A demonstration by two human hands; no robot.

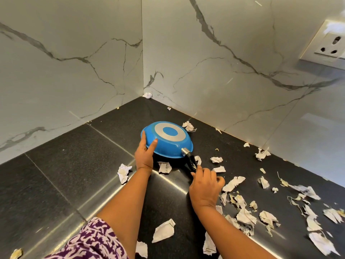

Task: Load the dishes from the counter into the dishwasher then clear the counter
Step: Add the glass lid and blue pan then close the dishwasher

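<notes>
A blue frying pan (168,139) is upside down and tilted over the black counter (65,165), its grey-ringed base facing up. My left hand (144,154) grips the pan's near-left rim, thumb on the base and fingers under the edge. My right hand (204,186) is curled round the end of the pan's black handle (190,162), which points toward me. Whether the far rim touches the counter is hidden.
Several torn, crumpled paper scraps (246,215) and bits of peel litter the counter, mostly to the right and near me. One crumpled scrap (147,95) sits in the corner. Marble-look walls (214,62) close the counter at the back and left. A wall socket (330,45) is at the upper right.
</notes>
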